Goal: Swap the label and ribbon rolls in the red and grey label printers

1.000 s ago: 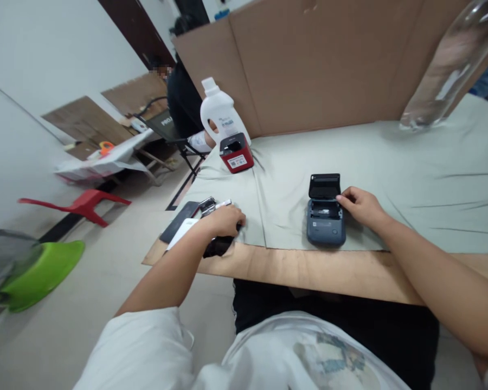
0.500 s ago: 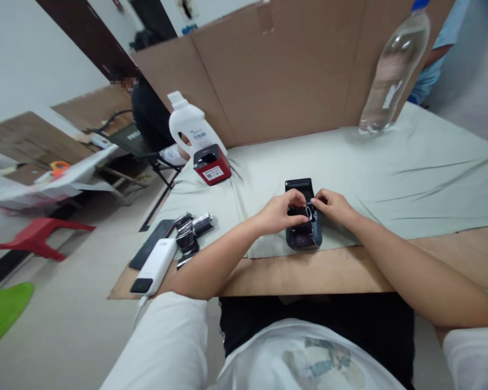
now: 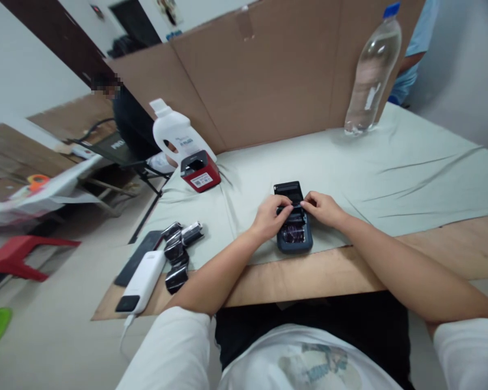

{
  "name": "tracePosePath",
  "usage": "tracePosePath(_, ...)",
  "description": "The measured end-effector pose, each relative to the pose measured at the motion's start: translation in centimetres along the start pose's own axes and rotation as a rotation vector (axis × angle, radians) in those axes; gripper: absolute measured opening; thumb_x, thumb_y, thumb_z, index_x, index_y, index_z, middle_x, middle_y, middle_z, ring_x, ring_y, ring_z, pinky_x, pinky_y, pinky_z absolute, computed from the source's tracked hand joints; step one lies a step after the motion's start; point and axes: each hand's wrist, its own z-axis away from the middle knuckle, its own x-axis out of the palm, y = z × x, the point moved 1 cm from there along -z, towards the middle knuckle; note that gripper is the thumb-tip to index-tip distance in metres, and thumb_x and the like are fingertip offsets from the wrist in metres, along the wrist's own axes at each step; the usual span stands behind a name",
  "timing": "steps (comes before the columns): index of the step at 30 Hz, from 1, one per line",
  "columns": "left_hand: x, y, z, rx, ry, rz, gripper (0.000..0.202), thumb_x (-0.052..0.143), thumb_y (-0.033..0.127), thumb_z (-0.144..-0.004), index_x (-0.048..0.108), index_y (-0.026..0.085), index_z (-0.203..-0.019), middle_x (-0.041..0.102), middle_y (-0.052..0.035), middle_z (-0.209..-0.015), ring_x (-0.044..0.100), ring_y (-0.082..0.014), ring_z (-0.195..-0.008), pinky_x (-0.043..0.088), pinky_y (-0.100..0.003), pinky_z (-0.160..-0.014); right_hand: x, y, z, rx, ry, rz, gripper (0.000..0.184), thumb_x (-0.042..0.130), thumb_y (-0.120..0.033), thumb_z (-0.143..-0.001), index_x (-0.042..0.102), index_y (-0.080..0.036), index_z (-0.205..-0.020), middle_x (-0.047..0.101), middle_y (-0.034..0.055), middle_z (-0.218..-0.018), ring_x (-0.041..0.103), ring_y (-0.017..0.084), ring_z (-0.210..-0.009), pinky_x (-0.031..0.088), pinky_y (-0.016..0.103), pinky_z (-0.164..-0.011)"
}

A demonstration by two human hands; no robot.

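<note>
A black handheld device (image 3: 295, 247), which looks like a portable printer, lies on the table with its lid (image 3: 288, 187) flipped up at the far end. My left hand (image 3: 270, 216) is at its left side, thumb and fingertips pinched together over the middle of the opening. From the right, my right hand (image 3: 324, 209) reaches to the same spot with thumb and forefinger pressed together. Whatever sits between the fingertips is too small to make out. A dark, shiny panel or film shows in the device's near part.
Left of my forearm lie a white power bank (image 3: 143, 279) with a cable, a dark flat phone-like slab (image 3: 138, 260) and several shiny black rolls (image 3: 177, 250). Behind stand a red-and-black box (image 3: 201, 174), a white jug (image 3: 177, 130), a water bottle (image 3: 372, 81) and a cardboard wall (image 3: 260, 81).
My left thumb has moved up from the device's middle and closed against the fingers. A white ring seen beside it earlier no longer shows. The whole view has shifted slightly.
</note>
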Motion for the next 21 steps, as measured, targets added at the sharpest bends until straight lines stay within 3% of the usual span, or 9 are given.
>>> tracePosePath(3, -0.5, -1.2, 0.3, -0.063, 0.177, -0.009, 0.014, 0.048, 0.029, -0.091, 0.057, 0.019, -0.087, 0.065, -0.0060, -0.094, 0.059, -0.0163, -0.092, 0.048, -0.032, -0.085, 0.0, 0.0, 0.0, 0.019, -0.006, 0.014, 0.019, 0.055, -0.038, -0.084, 0.055, -0.022, -0.073, 0.062, 0.0011, -0.069, 0.051, 0.015, -0.062, 0.038, 0.028, -0.060)
tracePosePath(6, -0.4, -2.9, 0.2, -0.200, 0.286, 0.005, 0.017, 0.047, 0.031, -0.091, 0.056, 0.018, -0.097, 0.062, -0.0076, -0.101, 0.059, -0.0168, -0.097, 0.049, -0.031, -0.085, -0.1, -0.1, 0.0, 0.024, -0.006, 0.019, 0.019, 0.055, -0.038, -0.084, 0.057, -0.022, -0.074, 0.064, 0.0018, -0.070, 0.052, 0.016, -0.063, 0.038, 0.029, -0.061)
tracePosePath(8, -0.1, -4.0, 0.1, -0.302, 0.296, 0.104, 0.022, 0.045, 0.031, -0.092, 0.054, 0.018, -0.107, 0.061, -0.0094, -0.110, 0.060, -0.0171, -0.101, 0.049, -0.031, -0.085, -0.2, -0.1, 0.1, 0.018, -0.002, 0.015, 0.020, 0.055, -0.038, -0.085, 0.057, -0.022, -0.074, 0.064, 0.0018, -0.070, 0.053, 0.016, -0.063, 0.039, 0.029, -0.061)
tracePosePath(11, 0.7, -5.1, -0.1, -0.416, 0.216, 0.306, 0.033, 0.036, 0.037, -0.096, 0.048, 0.020, -0.121, 0.060, -0.0118, -0.123, 0.061, -0.0170, -0.106, 0.051, -0.030, -0.083, -0.4, -0.1, 0.1, 0.028, 0.020, 0.011, 0.022, 0.052, -0.038, -0.085, 0.058, -0.022, -0.073, 0.065, 0.0021, -0.069, 0.054, 0.016, -0.063, 0.039, 0.029, -0.062)
tracePosePath(16, 1.5, -5.5, 0.1, -0.351, 0.142, 0.490, 0.050, 0.024, 0.053, -0.097, 0.041, 0.020, -0.131, 0.062, -0.0150, -0.124, 0.061, -0.0197, -0.110, 0.051, -0.034, -0.083, -0.7, 0.4, 0.0, 0.064, 0.086, -0.072, 0.026, 0.046, -0.039, -0.087, 0.060, -0.021, -0.075, 0.068, 0.0034, -0.071, 0.059, 0.018, -0.068, 0.041, 0.030, -0.066)
tracePosePath(21, 1.8, -6.0, 0.2, -0.301, 0.249, 0.630, 0.055, 0.031, 0.065, -0.091, 0.052, 0.020, -0.115, 0.066, -0.0114, -0.109, 0.064, -0.0180, -0.092, 0.050, -0.034, -0.080, -0.7, 0.4, 0.0, 0.062, 0.087, -0.089, 0.029, 0.045, -0.041, -0.087, 0.060, -0.020, -0.074, 0.068, 0.0025, -0.070, 0.060, 0.017, -0.068, 0.043, 0.029, -0.067)
